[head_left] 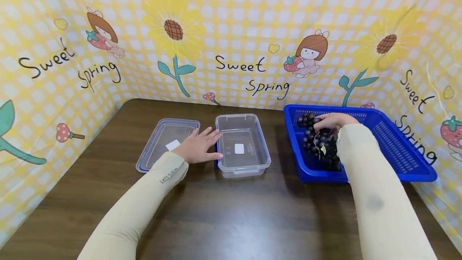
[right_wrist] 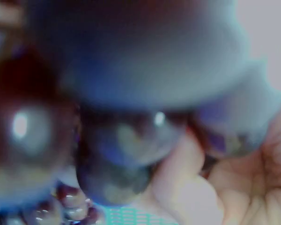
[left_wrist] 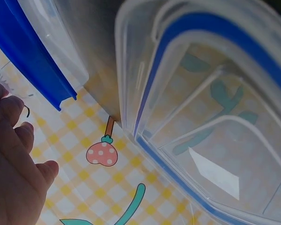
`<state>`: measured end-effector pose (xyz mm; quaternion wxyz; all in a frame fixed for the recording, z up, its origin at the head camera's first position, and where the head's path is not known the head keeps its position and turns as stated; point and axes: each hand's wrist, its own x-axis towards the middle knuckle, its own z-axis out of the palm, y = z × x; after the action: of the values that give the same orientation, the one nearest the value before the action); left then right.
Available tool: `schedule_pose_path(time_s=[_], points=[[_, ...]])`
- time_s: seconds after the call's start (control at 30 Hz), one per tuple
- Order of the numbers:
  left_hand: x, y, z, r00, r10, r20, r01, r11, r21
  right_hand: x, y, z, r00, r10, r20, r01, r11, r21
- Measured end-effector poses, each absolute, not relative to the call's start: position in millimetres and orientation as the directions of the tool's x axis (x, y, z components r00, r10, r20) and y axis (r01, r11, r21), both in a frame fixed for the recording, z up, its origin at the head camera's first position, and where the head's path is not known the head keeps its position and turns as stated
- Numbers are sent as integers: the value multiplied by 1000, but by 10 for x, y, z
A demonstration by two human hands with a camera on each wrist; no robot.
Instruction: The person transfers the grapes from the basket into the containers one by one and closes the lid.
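A bunch of dark grapes (head_left: 313,141) lies at the left side of a blue plastic basket (head_left: 368,176). My right hand (head_left: 333,120) grips grapes of this bunch from above. Blurred grapes (right_wrist: 122,150) fill the right wrist view, with curled fingers (right_wrist: 182,168) among them. Spread and nearly straight, the fingers of my left hand (head_left: 198,147) touch the left rim of a clear plastic box (head_left: 249,169). Beneath that hand's wrist side is the box's clear lid (head_left: 155,143) with a blue seal; it also shows large in the left wrist view.
Everything stands on a dark brown wooden table (head_left: 216,220). A yellow checked cloth (head_left: 231,31) with flowers and lettering hangs around its back and sides. The basket's rim rises around the grapes. The clear box stands between the lid and the basket.
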<state>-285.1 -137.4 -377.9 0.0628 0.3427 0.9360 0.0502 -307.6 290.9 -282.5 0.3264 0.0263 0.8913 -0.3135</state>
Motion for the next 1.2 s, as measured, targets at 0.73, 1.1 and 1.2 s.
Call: schedule_pose_path(time_s=[0.73, 1.1, 1.2], points=[[-2871, -1378, -3820, -746, 665, -24, 654, 740, 159, -2970, 2528, -2545, -830, -160, -535, 315, 657, -685], [-2846, -1367, -3816, -742, 670, 18, 664, 732, 150, -3044, 1951, -2375, -817, -217, -535, 277, 666, -693], [-2861, -1358, -3803, -741, 671, 15, 665, 732, 149, -3075, 1767, -2393, -821, -236, -520, 272, 639, -719]])
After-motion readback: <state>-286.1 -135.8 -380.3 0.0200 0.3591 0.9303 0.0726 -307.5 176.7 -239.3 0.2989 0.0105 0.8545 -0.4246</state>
